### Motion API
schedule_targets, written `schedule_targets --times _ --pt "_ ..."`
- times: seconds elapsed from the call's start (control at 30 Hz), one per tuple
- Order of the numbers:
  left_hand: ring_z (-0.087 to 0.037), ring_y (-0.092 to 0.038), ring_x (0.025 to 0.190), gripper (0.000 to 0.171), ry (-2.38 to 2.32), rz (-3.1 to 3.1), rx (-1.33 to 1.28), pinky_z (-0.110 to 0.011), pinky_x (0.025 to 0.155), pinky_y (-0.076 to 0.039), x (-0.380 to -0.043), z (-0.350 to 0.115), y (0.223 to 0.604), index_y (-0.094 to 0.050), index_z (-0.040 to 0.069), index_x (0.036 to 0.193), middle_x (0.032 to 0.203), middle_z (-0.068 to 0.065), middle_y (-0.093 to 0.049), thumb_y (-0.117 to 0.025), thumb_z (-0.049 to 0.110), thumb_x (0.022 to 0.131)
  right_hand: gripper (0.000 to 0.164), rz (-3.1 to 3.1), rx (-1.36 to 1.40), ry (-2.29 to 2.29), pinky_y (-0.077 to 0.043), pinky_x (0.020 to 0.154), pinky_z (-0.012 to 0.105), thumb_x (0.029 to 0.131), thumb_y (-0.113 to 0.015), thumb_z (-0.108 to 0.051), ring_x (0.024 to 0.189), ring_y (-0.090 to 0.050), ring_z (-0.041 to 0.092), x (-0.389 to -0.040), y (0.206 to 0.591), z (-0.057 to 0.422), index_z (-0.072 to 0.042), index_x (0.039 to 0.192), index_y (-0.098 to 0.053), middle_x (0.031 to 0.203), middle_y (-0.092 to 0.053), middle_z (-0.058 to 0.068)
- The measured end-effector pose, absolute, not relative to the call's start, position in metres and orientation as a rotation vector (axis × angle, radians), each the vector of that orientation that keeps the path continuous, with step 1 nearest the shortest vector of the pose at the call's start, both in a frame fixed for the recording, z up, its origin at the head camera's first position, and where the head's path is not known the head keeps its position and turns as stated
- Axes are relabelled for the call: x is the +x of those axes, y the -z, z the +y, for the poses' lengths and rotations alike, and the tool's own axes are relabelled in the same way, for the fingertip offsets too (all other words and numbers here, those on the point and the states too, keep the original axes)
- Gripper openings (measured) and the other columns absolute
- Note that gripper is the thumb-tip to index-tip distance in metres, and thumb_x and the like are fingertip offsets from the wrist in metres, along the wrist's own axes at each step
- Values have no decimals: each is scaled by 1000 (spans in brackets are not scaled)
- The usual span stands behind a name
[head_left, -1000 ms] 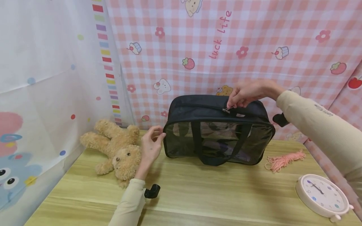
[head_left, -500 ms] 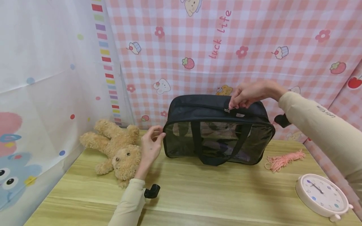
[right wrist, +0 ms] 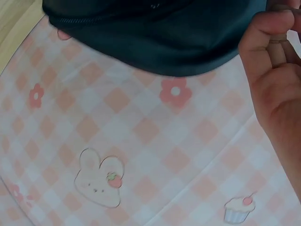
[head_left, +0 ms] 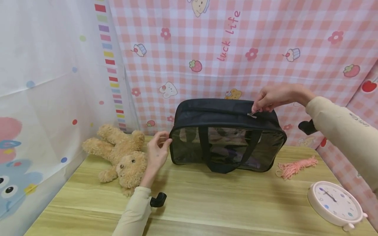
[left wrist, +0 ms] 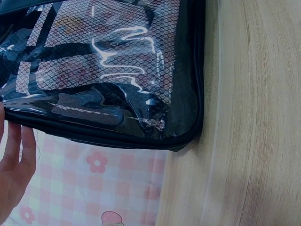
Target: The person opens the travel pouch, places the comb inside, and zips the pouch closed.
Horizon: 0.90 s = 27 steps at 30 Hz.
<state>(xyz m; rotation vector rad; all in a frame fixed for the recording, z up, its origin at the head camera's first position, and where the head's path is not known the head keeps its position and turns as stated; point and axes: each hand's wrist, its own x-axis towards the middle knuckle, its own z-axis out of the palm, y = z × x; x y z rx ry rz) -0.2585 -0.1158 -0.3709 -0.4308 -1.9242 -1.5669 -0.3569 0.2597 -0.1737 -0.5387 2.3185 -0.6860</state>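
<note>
A black bag (head_left: 212, 105) with a dark see-through front and a hanging strap handle (head_left: 224, 167) stands upright on the table. My right hand (head_left: 276, 96) pinches the metal zipper pull (head_left: 252, 115) on top of it, right of the middle. In the right wrist view, thumb and fingertips meet at the frame's edge, beside the bag's black end (right wrist: 178, 52). My left hand (head_left: 157, 154) holds the bag's left edge between thumb and fingers. From the left wrist, fingers (left wrist: 28, 146) show behind the black piping. Dark shapes inside the bag are unclear.
A tan teddy bear (head_left: 121, 154) lies left of the bag, close to my left forearm. Pink cord (head_left: 296, 167) lies bundled at the right, with a round white alarm clock (head_left: 336, 205) in front of it. Behind hangs a pink checked curtain (head_left: 183, 36).
My right hand has moved to the right along the bag's top, drawing the zipper pull with it. The left hand stays at the bag's left edge.
</note>
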Motion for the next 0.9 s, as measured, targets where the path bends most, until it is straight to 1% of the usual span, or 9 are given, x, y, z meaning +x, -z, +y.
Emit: schedule_targets --times 0.2,0.33,0.53,0.63,0.73,0.77,0.9 --pt "-36 -64 86 14 1557 -1926 -413 -46 73 -51 -258 -117 372 -62 -9 100 93 -23 -62 -63 -10 86 27 2331 -530 705 -45 64 29 100 -50 -15 64 -45 14 -355 173 273 6 105 -67 81 -55 7" --pt "-37 -64 86 14 1551 -1935 -408 -43 72 -52 -257 -117 372 -62 -9 100 93 -23 -62 -63 -10 86 28 2315 -541 718 -45 63 29 100 -51 -15 63 -45 14 -354 175 282 8 103 -67 79 -54 7" --pt "-36 -64 86 14 1545 -1953 -387 -44 73 -51 -257 -116 372 -62 -9 99 93 -23 -63 -63 -9 86 27 2321 -502 732 -44 63 28 98 -53 -15 63 -44 13 -351 177 294 8 104 -67 76 -52 6" --pt "-35 -64 87 14 1546 -1951 -388 -44 73 -51 -264 -118 379 -62 -8 100 94 -22 -63 -63 -8 86 27 2321 -505 741 -44 65 29 98 -52 -13 63 -44 13 -349 177 300 9 105 -67 79 -53 6" --pt "-33 -65 86 14 1546 -1936 -393 -43 73 -52 -275 -120 390 -63 -5 100 94 -20 -63 -64 -7 86 27 2307 -515 756 -45 67 30 98 -51 -11 63 -43 13 -347 179 306 11 102 -66 80 -53 7" --pt "-32 -65 86 15 1546 -1931 -395 -42 73 -52 -278 -121 394 -64 -4 100 94 -19 -64 -65 -6 86 26 2299 -511 761 -45 68 30 99 -50 -10 63 -43 14 -347 180 308 11 99 -66 80 -52 6" --pt "-27 -66 86 14 1533 -1916 -412 -37 72 -52 -285 -123 401 -65 1 100 94 -14 -65 -67 -1 86 25 2294 -481 780 -44 65 29 98 -50 -9 62 -41 14 -345 185 319 10 91 -64 72 -45 5"
